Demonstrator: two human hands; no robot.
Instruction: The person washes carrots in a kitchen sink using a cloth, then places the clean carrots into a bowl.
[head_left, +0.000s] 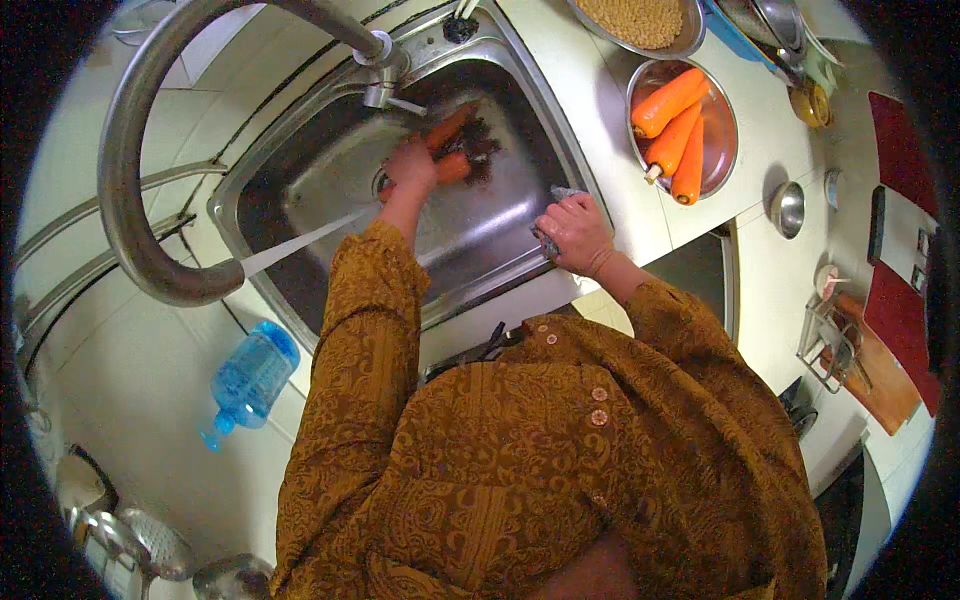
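Note:
Down in the steel sink, my left hand is closed over an orange carrot. Part of that carrot shows on either side of the hand, which looks slightly blurred. A second carrot lies just beyond it, beside a dark wet clump that I cannot identify. At the sink's right rim, my right hand grips a grey scrubbing pad. Water streams from the curved faucet towards my left forearm.
Right of the sink, a steel bowl holds 3 clean-looking carrots. Behind it stands a bowl of tan grains or pieces. A small metal bowl sits farther right. On the left counter lies a blue plastic bottle.

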